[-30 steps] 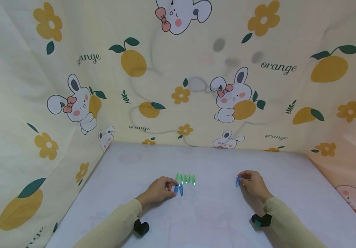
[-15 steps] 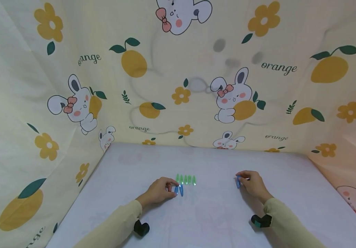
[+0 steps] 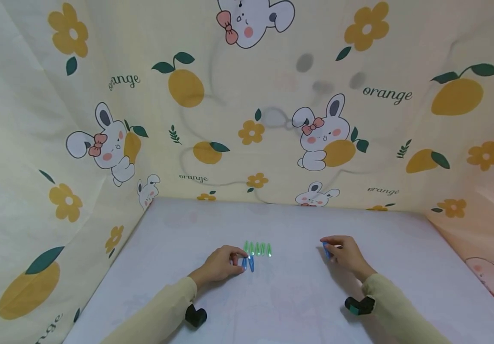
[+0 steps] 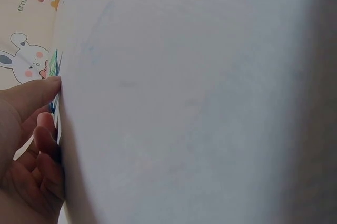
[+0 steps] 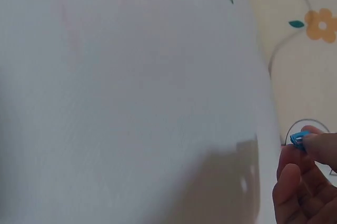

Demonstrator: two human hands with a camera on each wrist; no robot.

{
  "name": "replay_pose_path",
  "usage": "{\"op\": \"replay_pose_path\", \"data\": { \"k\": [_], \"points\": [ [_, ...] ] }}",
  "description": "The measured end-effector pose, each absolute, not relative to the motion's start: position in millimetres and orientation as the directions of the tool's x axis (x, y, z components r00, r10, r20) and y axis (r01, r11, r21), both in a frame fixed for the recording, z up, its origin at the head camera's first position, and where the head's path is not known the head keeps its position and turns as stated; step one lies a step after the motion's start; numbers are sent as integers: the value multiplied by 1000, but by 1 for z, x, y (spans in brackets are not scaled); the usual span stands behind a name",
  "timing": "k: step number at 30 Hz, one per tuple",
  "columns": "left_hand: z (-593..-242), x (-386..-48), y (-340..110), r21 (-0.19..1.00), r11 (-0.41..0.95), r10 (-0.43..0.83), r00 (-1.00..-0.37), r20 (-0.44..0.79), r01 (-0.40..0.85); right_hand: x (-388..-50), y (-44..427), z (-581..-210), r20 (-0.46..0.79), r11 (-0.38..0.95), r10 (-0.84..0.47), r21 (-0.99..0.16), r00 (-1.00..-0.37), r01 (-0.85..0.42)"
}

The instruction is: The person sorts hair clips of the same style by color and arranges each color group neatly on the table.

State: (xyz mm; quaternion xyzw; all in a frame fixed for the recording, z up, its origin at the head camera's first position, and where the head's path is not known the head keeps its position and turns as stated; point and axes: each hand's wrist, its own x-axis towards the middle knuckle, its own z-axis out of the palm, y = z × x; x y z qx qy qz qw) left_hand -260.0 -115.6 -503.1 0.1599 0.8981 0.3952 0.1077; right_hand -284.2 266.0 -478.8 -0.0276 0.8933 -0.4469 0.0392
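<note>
Near the table's middle, my left hand (image 3: 221, 263) holds a blue hair clip (image 3: 244, 263) at its ends between thumb and index finger. A second blue hair clip (image 3: 251, 263) lies right beside it. Just beyond is a row of several green hair clips (image 3: 257, 249). In the left wrist view, my left hand (image 4: 31, 139) partly hides the clips. Off to the right, my right hand (image 3: 348, 253) pinches another blue hair clip (image 3: 326, 249) above the table. The right wrist view has this blue clip (image 5: 299, 139) between thumb and fingertips.
A white-covered table (image 3: 290, 296) lies under both hands. Patterned cloth (image 3: 273, 143) with rabbits and oranges rises at the back and both sides. Each wrist carries a dark device, such as the one on the right wrist (image 3: 359, 306).
My right hand has moved a little to the left with the blue hair clip, whose angle has shifted in the fingers. The left hand and the laid-out clips stay where they were.
</note>
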Motion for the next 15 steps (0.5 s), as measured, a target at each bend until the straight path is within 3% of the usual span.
{"op": "replay_pose_path", "data": {
  "k": [15],
  "points": [
    [-502,-259,-116,747,631,376,-925,-60,208,-282,242,-478,-41,542,-160,-839,-986,-53]
  ]
}}
